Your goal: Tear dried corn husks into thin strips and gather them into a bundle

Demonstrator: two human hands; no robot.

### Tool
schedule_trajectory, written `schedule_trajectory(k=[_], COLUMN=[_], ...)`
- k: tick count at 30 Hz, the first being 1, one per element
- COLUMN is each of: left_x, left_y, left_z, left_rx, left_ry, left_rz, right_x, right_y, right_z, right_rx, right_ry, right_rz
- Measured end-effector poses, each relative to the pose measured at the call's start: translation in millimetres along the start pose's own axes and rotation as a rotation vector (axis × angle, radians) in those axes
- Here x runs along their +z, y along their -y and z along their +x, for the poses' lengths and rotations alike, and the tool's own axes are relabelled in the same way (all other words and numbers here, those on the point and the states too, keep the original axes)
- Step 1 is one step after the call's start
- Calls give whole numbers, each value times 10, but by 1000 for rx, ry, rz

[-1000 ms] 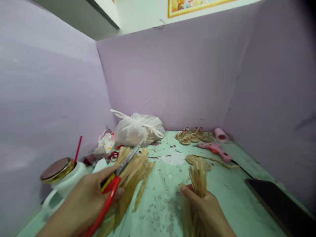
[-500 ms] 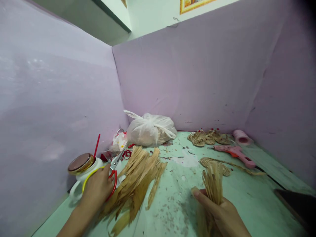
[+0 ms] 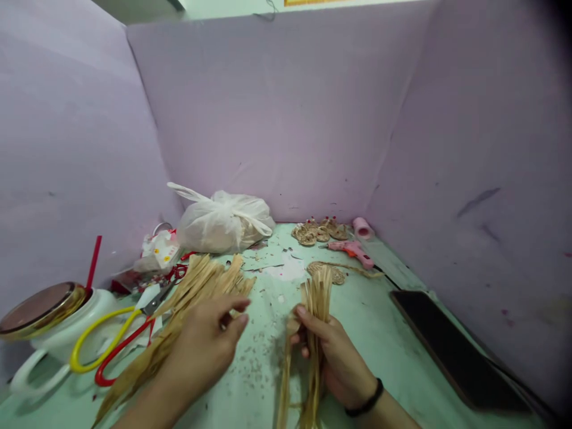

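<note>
My right hand (image 3: pixel 337 351) is closed around a bundle of dried leaf strips (image 3: pixel 318 298), whose cut ends stick up above the thumb. One loose strip hangs down on the left of that bundle. My left hand (image 3: pixel 210 333) holds nothing; its thumb and forefinger are apart and point towards the bundle. Beneath and behind it lies a pile of wider dried leaves (image 3: pixel 203 283), partly hidden by the hand. Scissors with one yellow and one red handle (image 3: pixel 129 328) rest left of the pile, blades pointing away.
A white mug (image 3: pixel 67 333) with a round lid stands at left. Behind are a tied white plastic bag (image 3: pixel 223 223), braided coils (image 3: pixel 319 231), a pink glue gun (image 3: pixel 353 251) and a pink roll (image 3: pixel 363 229). A dark phone-like slab (image 3: pixel 456 351) lies at right. Purple walls enclose the table.
My left hand has let go of the scissors and moved right, towards the bundle. My right hand still holds the strips. The view has turned right.
</note>
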State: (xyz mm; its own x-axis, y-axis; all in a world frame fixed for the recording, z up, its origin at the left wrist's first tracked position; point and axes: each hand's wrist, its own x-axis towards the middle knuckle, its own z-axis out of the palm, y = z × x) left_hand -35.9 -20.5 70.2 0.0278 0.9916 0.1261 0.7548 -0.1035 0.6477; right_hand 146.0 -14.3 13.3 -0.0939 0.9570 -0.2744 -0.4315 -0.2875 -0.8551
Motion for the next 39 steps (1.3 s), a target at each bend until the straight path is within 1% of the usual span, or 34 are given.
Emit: schedule_trajectory(k=[2,3,5,7,9,11,12,13,15,18,19,22,24,25,26,27,28,29,30,32,34,36,37,38,39], left_x=[262,382,578,710,784,815,818,812,778,689,656,580,552,542,534,528,523,519,518,527,552,589,609,630,650], left_y=[-84,-93,-76,-48,-31,-26,-23,-18,8,94,130,230,270,279,282,278,269,255,239,199,158,121,105,92,81], left_z=[126,181,255,276,259,228,212,200,192,232,258,337,372,381,384,381,375,364,350,315,272,228,208,190,174], left_rx=[-70,-122,-310,-499,-675,-807,-838,-843,-799,-680,-645,-567,-533,-520,-509,-501,-495,-487,-478,-454,-422,-367,-339,-313,-290], left_ry=[125,221,429,631,822,941,949,917,779,502,431,299,252,235,224,219,221,233,254,311,358,391,409,431,456], left_rz=[-178,-238,-363,-551,-850,-1156,-1259,-1319,-1360,-1339,-1322,-1270,-1246,-1231,-1216,-1205,-1196,-1192,-1190,-1183,-1154,-1113,-1093,-1073,-1055], right_x=[-15,-20,-21,-13,-2,1,-1,-5,-16,-40,-56,-167,-305,-381,-451,-506,-536,-537,-508,-382,-227,-110,-74,-54,-43], right_y=[48,77,127,152,147,124,113,107,115,178,209,322,407,451,494,533,564,584,587,537,413,247,163,87,25], right_z=[-3,-9,-28,-49,-65,-72,-72,-71,-65,-61,-63,-90,-125,-145,-164,-180,-192,-196,-192,-156,-91,-21,7,28,39], right_rx=[-16,-24,-35,-13,66,128,127,103,46,36,43,58,79,91,122,120,113,107,103,42,80,123,139,172,200], right_ry=[1,20,78,139,184,218,236,251,270,246,235,245,304,359,448,535,590,598,560,370,228,114,62,37,39], right_rz=[12,26,78,142,192,228,240,252,264,296,318,400,427,439,442,486,535,575,606,642,607,514,471,413,366])
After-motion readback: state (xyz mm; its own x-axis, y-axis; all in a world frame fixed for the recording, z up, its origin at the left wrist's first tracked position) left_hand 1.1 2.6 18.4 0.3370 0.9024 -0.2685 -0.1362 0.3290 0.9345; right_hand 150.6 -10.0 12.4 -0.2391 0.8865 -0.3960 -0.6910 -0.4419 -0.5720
